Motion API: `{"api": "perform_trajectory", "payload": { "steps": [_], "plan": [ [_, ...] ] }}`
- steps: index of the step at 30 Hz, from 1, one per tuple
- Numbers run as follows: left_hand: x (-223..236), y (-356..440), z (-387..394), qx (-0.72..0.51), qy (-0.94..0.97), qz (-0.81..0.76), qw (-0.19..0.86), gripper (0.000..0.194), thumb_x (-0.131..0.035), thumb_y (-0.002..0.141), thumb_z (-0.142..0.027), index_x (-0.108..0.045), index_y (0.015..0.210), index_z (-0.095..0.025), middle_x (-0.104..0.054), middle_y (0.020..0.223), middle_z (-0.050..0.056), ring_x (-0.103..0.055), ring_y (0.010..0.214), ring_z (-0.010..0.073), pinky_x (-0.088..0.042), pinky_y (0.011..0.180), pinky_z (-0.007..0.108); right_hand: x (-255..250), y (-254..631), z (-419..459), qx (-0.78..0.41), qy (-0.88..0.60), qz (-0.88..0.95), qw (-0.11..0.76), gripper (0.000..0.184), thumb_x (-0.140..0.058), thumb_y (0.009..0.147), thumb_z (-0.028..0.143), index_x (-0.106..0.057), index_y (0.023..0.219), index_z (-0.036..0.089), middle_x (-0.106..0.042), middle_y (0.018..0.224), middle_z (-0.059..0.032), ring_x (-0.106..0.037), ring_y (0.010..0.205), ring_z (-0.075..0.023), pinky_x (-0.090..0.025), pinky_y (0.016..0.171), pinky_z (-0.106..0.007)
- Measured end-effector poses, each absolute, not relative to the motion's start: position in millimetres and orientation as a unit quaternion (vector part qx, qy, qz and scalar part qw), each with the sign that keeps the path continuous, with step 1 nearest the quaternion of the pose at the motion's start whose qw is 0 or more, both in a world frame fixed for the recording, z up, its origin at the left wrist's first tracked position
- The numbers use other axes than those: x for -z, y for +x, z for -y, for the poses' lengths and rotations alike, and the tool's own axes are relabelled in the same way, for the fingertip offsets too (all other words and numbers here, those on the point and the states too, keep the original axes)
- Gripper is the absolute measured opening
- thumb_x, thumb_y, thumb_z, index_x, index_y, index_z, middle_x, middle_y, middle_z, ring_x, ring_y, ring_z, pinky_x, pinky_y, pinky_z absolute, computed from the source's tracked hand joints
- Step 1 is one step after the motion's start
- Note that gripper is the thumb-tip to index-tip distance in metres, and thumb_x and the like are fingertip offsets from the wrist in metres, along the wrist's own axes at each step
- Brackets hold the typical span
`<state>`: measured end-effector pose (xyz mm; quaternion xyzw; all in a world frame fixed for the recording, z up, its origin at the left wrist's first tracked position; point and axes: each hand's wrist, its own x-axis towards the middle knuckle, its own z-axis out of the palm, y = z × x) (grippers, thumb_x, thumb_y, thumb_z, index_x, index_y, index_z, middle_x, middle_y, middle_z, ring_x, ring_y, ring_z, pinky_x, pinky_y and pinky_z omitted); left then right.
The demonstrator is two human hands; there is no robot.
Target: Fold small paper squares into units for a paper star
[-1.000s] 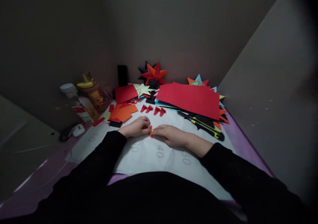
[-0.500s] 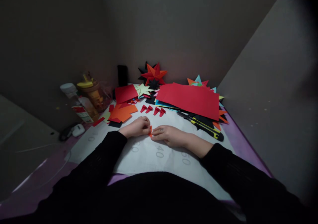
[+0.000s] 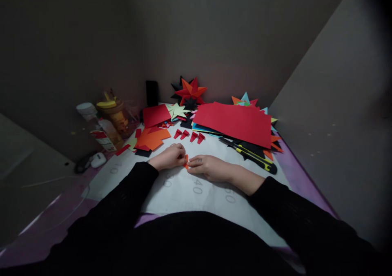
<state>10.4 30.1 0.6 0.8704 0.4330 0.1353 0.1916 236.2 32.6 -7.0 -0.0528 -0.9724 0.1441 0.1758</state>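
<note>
My left hand [image 3: 169,157] and my right hand [image 3: 208,166] meet over a white numbered mat [image 3: 190,188]. Both pinch one small folded orange paper piece [image 3: 185,161] between their fingertips, low on the mat. Just beyond the hands lie several small folded red paper units [image 3: 189,135] in a row. Cut orange paper sheets [image 3: 151,138] lie to the left of them. A large red paper sheet [image 3: 234,122] tops a stack of coloured sheets at the right.
A yellow and black utility knife [image 3: 254,155] lies right of my right hand. Finished paper stars stand at the back: red and black star [image 3: 190,90], pale green star [image 3: 177,111]. Bottles and a jar [image 3: 105,121] and a small white device [image 3: 98,159] sit at the left. Grey walls enclose the desk.
Both hands stay on the small orange piece with only slight finger shifts. The view has moved a little.
</note>
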Motion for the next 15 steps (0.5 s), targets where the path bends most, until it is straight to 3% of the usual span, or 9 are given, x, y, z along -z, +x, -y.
{"api": "perform_trajectory", "payload": {
  "steps": [5, 10, 15],
  "plan": [
    [-0.7, 10.9, -29.5, -0.136, 0.870, -0.434, 0.191, 0.011, -0.059, 0.078, -0.023, -0.065, 0.071, -0.016, -0.060, 0.089, 0.007, -0.055, 0.087, 0.0194, -0.042, 0.086, 0.032, 7.6, 236.0, -31.8, -0.116, -0.042, 0.976, 0.179, 0.027, -0.046, 0.094, 0.020, -0.067, 0.111, 0.017, -0.069, 0.111, -0.0115, -0.059, 0.112, -0.0214, -0.049, 0.093, -0.037],
    [-1.2, 12.4, -29.7, -0.128, 0.866, -0.444, 0.194, 0.012, -0.060, 0.078, -0.023, -0.063, 0.069, -0.015, -0.060, 0.088, 0.007, -0.054, 0.084, 0.0188, -0.042, 0.083, 0.031, 9.0, 236.0, -31.8, -0.115, -0.041, 0.978, 0.169, 0.029, -0.048, 0.091, 0.012, -0.066, 0.112, 0.020, -0.070, 0.112, -0.0069, -0.059, 0.110, -0.0186, -0.048, 0.093, -0.035],
    [-5.3, 14.9, -26.3, -0.124, 0.849, -0.480, 0.182, 0.006, -0.062, 0.074, -0.021, -0.061, 0.072, -0.016, -0.059, 0.087, 0.006, -0.053, 0.084, 0.0190, -0.042, 0.080, 0.031, 4.0, 235.8, -27.2, -0.117, -0.043, 0.978, 0.167, 0.028, -0.045, 0.092, 0.014, -0.066, 0.109, 0.018, -0.069, 0.113, -0.0089, -0.059, 0.107, -0.0198, -0.048, 0.090, -0.036]
  ]
}}
